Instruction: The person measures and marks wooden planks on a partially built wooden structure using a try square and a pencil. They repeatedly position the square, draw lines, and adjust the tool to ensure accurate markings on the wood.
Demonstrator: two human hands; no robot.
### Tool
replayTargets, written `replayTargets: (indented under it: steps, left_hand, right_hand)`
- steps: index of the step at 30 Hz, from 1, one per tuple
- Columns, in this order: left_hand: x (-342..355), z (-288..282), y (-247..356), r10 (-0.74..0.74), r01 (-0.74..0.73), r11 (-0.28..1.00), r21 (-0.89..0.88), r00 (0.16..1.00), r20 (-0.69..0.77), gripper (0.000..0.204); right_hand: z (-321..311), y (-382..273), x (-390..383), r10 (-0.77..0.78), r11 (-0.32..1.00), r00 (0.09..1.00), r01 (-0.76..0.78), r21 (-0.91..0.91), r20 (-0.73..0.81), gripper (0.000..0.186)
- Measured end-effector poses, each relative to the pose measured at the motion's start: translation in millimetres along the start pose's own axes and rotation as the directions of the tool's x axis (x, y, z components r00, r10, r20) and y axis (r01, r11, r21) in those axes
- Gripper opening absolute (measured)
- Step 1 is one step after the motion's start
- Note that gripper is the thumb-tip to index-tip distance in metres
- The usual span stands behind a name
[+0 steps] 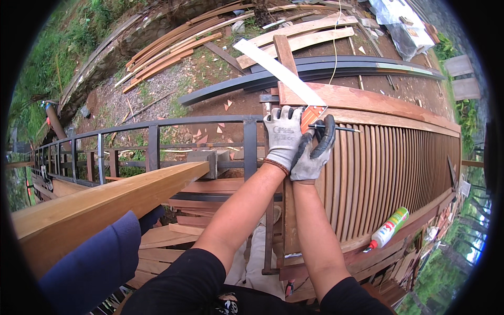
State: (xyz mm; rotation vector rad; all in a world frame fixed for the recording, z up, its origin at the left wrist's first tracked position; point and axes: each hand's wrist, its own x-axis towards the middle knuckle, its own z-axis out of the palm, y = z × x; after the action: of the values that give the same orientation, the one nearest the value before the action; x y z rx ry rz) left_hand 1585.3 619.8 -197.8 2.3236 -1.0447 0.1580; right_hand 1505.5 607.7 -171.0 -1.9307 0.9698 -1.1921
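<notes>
A try square with an orange handle (313, 116) and a long white blade (278, 68) lies across the reddish board at the far edge of a slatted wooden panel (362, 178). My left hand (282, 137), in a grey glove, grips the square by its handle, fingers pointing away from me. Close against it, my right hand (315, 155), in a grey and black glove, closes round a dark pencil (341, 128). The pencil points right, above the slats. The blade reaches past the board toward the upper left.
A bottle with a red cap (387, 228) lies on the panel's near right frame. At left, a thick wooden beam (115, 194) runs beside a dark metal frame (205, 120), with a navy sleeve (94, 262) against it. Dark metal beams (315, 71) and loose planks (173, 44) lie beyond.
</notes>
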Motion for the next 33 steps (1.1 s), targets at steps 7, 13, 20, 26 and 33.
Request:
replayTargets:
  steps: [7, 13, 20, 26, 33]
  left_hand:
    - [-0.2, 2.7, -2.4, -0.036, 0.033, 0.998, 0.047, 0.997, 0.069, 0.065]
    - [0.2, -1.0, -1.1, -0.07, 0.065, 0.996, 0.061, 0.993, 0.094, 0.06]
    - [-0.7, -1.5, 0.0, -0.093, 0.091, 0.994, 0.063, 0.995, 0.041, 0.057]
    - [-0.9, -2.6, -0.3, -0.072, 0.071, 0.996, 0.056, 0.997, 0.034, 0.056]
    - [-2.0, 3.1, -2.4, -0.079, 0.079, 0.996, 0.032, 0.997, 0.014, 0.055]
  right_hand:
    - [2.7, -3.1, 0.6, 0.025, 0.999, 0.999, -0.023, 0.044, -0.041, 0.06]
    - [1.5, 5.1, -1.2, 0.013, 1.0, 1.0, -0.012, 0.008, -0.015, 0.063]
    - [2.8, 2.4, -0.4, -0.008, 1.0, 1.0, 0.008, 0.0, -0.021, 0.06]
    - [1.9, -1.0, 1.0, 0.004, 1.0, 1.0, -0.004, 0.021, -0.013, 0.059]
    - [2.7, 0.1, -0.4, 0.046, 0.999, 0.999, -0.045, 0.028, -0.019, 0.061]
